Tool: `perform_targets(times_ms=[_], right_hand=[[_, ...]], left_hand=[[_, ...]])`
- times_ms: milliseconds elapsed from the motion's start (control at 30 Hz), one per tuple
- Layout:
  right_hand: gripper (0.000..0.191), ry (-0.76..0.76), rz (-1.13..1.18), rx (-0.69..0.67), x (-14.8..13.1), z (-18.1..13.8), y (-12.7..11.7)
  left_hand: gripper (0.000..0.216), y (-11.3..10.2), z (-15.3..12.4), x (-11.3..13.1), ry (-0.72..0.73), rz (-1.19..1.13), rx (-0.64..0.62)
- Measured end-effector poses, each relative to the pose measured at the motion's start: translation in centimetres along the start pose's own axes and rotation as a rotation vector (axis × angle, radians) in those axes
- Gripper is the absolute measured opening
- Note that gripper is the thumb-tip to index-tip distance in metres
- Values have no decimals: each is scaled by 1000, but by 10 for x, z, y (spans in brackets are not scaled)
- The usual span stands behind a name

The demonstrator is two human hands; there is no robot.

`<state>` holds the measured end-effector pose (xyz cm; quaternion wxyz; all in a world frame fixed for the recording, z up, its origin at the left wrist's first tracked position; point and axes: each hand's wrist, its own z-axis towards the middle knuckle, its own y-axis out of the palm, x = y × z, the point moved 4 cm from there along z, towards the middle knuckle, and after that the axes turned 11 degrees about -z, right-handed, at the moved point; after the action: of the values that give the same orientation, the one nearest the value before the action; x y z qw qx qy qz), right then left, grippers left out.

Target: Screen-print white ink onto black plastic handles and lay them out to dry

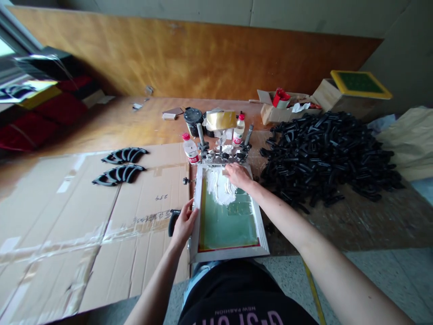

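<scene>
My right hand (238, 175) is closed on a small, mostly hidden squeegee (225, 172) at the far end of a screen-printing frame (263, 239). White ink (219, 192) lies thick on the upper part of its green mesh (228, 230). My left hand (185, 222) is curled at the frame's left edge, its thumb close against the metal. A curved black plastic handle (172, 223) shows on the outer side of that hand, seemingly held in its fingers, which are partly hidden. The frame hangs from a clamp (223, 157) with metal posts.
To the left, two rows of curved black handles (119, 175) lie on cardboard (142, 243). A big heap of black handles (331, 158) covers the right side. Bottles with red caps (191, 150) and a black tub (193, 118) stand around the clamp. Behind the heap sit open boxes (284, 110).
</scene>
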<state>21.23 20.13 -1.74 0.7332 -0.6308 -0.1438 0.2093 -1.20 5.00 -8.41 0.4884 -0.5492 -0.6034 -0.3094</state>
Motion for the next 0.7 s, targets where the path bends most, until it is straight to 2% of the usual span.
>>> perform_targets(times_ms=[67,167,233,400,467,567,633,700], right_hand=[[9,-119,2,-34,-10,-19,3],[13,-414,76,-50,-20,-52,-4],[10,-523,133,-71,-22,-62,-10],[20,-347,104,14,-19,-60,-8],[22,-383,113,32,-22,-68,-4],[14,-429,179,32,-24,-70,-7],[12,-330,208,57,-18,-52,-16],[31,-177,205,82,-7,-23,-27]], left_hand=[[64,-1,1,-4,-17,-3,-3],[62,-3,0,-5,-28,-23,12],[62,-3,-1,-4,-27,-40,17],[67,-3,-2,-1,-16,-66,-4],[70,-2,-2,1,-17,-80,-20],[72,-2,-5,6,-39,-93,-36],[76,-4,-9,15,-59,-117,-50],[81,-7,-14,29,-73,-164,-78]])
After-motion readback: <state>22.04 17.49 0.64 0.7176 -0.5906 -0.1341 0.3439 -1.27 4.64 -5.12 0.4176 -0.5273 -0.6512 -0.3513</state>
